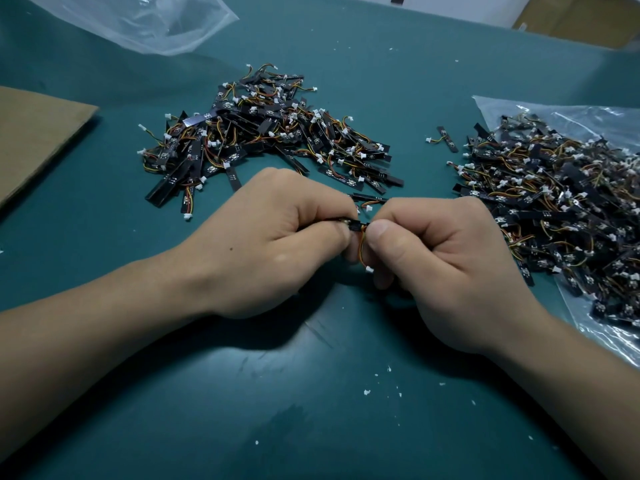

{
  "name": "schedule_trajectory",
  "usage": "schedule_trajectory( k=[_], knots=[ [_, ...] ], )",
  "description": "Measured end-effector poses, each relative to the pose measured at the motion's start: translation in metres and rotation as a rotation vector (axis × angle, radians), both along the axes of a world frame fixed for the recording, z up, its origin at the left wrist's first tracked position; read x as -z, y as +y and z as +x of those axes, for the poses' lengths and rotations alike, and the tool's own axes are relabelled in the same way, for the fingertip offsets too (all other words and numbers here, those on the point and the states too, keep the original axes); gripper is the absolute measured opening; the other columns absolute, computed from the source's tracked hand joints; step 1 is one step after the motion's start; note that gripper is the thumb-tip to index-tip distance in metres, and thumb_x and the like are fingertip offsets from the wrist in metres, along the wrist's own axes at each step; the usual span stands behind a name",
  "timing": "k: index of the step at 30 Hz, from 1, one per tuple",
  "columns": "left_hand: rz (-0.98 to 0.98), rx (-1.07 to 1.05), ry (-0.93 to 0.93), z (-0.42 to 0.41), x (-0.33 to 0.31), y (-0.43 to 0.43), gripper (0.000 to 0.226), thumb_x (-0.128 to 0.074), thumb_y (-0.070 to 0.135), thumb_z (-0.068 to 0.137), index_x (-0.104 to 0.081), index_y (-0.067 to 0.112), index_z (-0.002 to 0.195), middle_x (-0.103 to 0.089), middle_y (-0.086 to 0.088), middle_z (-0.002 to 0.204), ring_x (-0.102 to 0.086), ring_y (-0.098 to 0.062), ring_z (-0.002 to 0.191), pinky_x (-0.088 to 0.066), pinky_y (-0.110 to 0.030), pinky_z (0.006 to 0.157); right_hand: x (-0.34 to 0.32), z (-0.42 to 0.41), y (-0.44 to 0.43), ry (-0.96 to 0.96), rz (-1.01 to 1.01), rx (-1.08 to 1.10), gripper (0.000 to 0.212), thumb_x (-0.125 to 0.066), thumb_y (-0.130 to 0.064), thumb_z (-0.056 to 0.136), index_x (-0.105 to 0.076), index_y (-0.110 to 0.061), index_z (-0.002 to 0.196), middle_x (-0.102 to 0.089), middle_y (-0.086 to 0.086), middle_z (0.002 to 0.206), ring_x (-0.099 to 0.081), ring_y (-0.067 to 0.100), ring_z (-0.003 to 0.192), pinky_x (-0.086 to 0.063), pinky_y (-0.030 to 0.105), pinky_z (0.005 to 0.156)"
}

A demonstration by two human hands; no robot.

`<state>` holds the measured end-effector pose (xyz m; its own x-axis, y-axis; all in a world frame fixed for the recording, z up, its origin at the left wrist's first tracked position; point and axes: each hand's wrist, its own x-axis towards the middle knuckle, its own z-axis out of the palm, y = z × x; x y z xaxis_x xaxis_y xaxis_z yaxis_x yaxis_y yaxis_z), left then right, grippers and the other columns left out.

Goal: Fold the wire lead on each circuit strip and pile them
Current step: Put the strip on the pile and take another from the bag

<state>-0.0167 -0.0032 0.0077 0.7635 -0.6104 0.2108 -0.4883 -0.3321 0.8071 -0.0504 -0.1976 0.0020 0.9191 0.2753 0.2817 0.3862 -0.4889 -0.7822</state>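
Observation:
My left hand (277, 237) grips a black circuit strip (354, 226) between thumb and curled fingers; most of the strip is hidden inside the fist. My right hand (440, 261) pinches the strip's wire lead (362, 249) right beside it. The orange and yellow wires bend downward and end in a small white connector (369, 269). A pile of strips (263, 133) lies on the green mat (311, 393) beyond my left hand. A second, denser heap of strips (561, 202) lies to the right, partly on a clear plastic bag (588, 123).
A sheet of brown cardboard (31, 140) lies at the left edge. A crumpled clear bag (138, 19) sits at the back left. One loose strip (446, 138) lies between the two piles. White crumbs (367, 392) dot the mat near me.

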Motion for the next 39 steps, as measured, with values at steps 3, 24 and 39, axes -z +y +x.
schedule_trajectory(
  k=[3,24,39],
  knots=[
    [-0.048,-0.019,0.023,0.000,-0.001,0.000,0.026,-0.049,0.016,0.091,-0.065,0.020,0.070,-0.049,-0.005,0.050,-0.045,-0.015,0.048,-0.036,-0.027,0.051,0.000,-0.002,0.000,-0.008,0.050,0.010,0.031,-0.054,-0.013,0.097,-0.067,-0.012,0.069,-0.060,0.003,0.053,-0.058,0.015,0.043,-0.041,0.021,0.046],
    [-0.093,-0.030,0.031,0.003,0.001,0.004,0.026,-0.047,0.005,0.082,-0.062,0.008,0.060,-0.045,0.002,0.043,-0.038,-0.002,0.041,-0.031,-0.017,0.044,-0.002,0.002,-0.005,0.022,-0.084,-0.146,0.042,-0.051,-0.024,0.092,-0.051,0.002,0.058,-0.043,0.010,0.051,-0.041,0.019,0.047,-0.034,0.028,0.048],
    [-0.252,-0.396,-0.087,0.015,0.009,0.001,0.018,-0.056,0.011,0.086,-0.071,0.022,0.087,-0.065,-0.006,0.073,-0.053,-0.027,0.063,-0.039,-0.024,0.054,0.006,0.007,-0.001,-0.242,-0.272,0.321,0.018,-0.059,-0.019,0.094,-0.066,-0.021,0.111,-0.061,-0.009,0.106,-0.056,0.009,0.098,-0.044,0.027,0.093]
  ],
)
